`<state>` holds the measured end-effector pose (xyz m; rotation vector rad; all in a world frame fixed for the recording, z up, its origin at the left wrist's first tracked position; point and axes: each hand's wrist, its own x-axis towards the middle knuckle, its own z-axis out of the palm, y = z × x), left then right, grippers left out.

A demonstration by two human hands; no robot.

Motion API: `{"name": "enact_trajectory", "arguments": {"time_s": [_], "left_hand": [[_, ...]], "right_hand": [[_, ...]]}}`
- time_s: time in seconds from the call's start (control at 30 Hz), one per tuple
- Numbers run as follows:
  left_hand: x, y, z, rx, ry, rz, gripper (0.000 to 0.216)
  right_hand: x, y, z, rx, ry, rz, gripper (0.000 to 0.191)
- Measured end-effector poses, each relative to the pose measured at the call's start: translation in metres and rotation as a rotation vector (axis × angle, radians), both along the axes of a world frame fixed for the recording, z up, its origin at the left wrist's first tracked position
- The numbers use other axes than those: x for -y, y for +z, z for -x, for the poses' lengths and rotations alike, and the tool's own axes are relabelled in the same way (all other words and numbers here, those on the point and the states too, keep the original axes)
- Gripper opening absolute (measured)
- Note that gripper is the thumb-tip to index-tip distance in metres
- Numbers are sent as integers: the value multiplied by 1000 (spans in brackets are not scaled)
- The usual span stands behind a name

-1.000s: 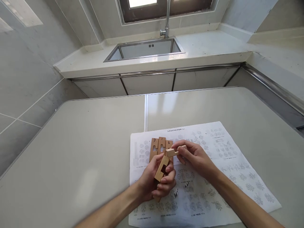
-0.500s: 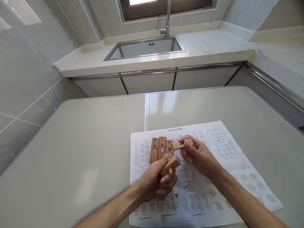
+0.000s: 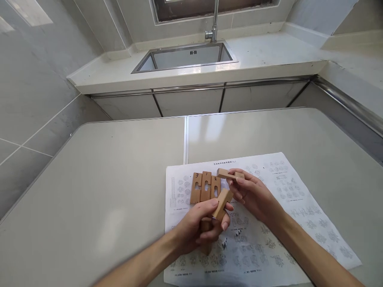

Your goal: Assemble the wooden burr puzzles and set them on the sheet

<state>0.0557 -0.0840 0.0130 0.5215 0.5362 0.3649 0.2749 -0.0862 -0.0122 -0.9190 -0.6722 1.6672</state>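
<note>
My left hand (image 3: 200,225) is closed round a notched wooden puzzle bar (image 3: 222,203), its upper end sticking out between thumb and fingers; a second piece shows below the palm. My right hand (image 3: 253,195) pinches another wooden bar (image 3: 229,174) by one end, holding it level just above and to the right of the left one. The two held bars are apart. Three numbered wooden pieces (image 3: 206,186) lie side by side on a printed instruction sheet (image 3: 278,223) just beyond my left hand.
The sheet lies on a pale grey table (image 3: 104,191) with a seam down its middle. Beyond the table's far edge runs a white counter (image 3: 269,56) with a steel sink (image 3: 185,56) and tap. Grey tiled floor shows at the left.
The two bars, joined at a right angle a second ago, have come apart. My right hand lifted its bar up and away; my left hand turned its bar more upright.
</note>
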Motion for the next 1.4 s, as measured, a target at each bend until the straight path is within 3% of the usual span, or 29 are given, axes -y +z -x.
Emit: {"name": "enact_trajectory", "arguments": {"time_s": [0.33, 0.67, 0.83, 1.07, 1.4], "left_hand": [[0, 0, 0, 6, 5, -45, 39], [0, 2, -2, -23, -15, -88, 36], [-1, 3, -2, -29, 0, -52, 41], [-1, 3, 0, -54, -90, -92, 59], [1, 0, 1, -41, -74, -89, 47]], "right_hand": [[1, -5, 0, 9, 93, -46, 41], [1, -3, -2, -26, 142, -33, 33], [1, -2, 1, -25, 147, -77, 39], [3, -2, 4, -31, 172, -96, 54], [3, -5, 0, 14, 141, -43, 39]]}}
